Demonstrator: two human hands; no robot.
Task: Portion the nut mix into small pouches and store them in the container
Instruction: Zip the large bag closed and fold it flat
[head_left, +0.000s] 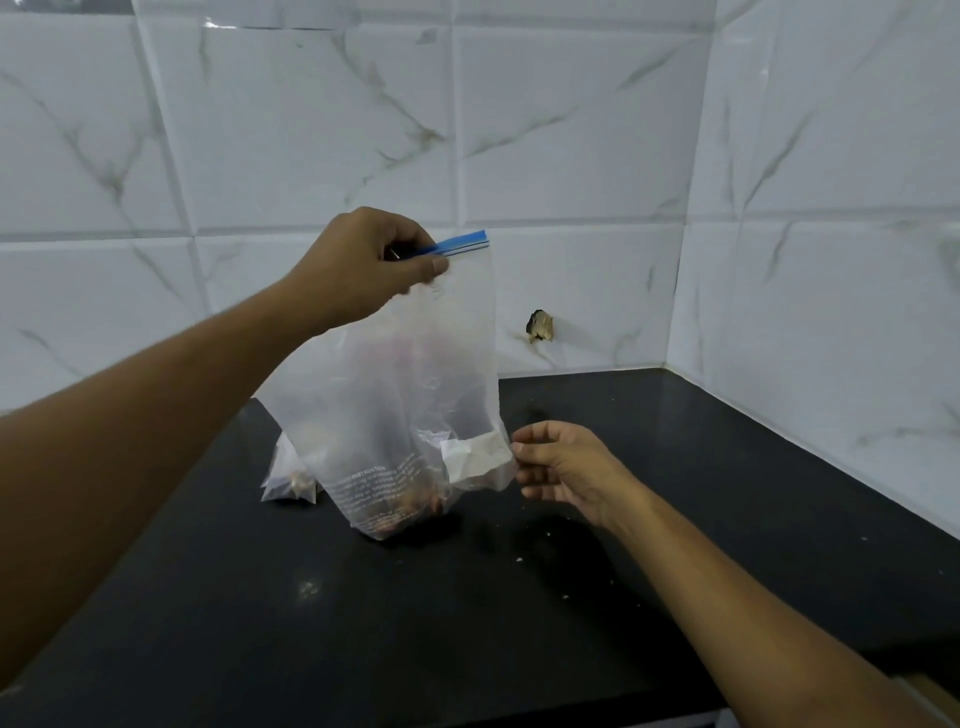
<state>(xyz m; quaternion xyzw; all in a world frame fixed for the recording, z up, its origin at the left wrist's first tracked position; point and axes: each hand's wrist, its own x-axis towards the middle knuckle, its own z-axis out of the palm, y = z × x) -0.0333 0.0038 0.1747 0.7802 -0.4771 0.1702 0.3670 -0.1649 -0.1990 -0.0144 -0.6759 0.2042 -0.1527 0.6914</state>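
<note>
My left hand (366, 262) pinches the blue zip strip of a large clear plastic bag (410, 395) and holds it upright above the black counter (519, 597). A little brown nut mix lies at the bag's bottom, which touches the counter. My right hand (563, 470) is beside the bag's lower right corner, fingers loosely curled, fingertips at the bag's edge next to a white label patch. A small clear pouch (288, 480) holding some nuts lies on the counter behind the bag at the left. No container is in view.
White marble-pattern tiled walls meet in a corner at the back right. A chipped hole (540, 326) marks the back wall just above the counter. A few pale crumbs (519, 560) lie scattered on the counter.
</note>
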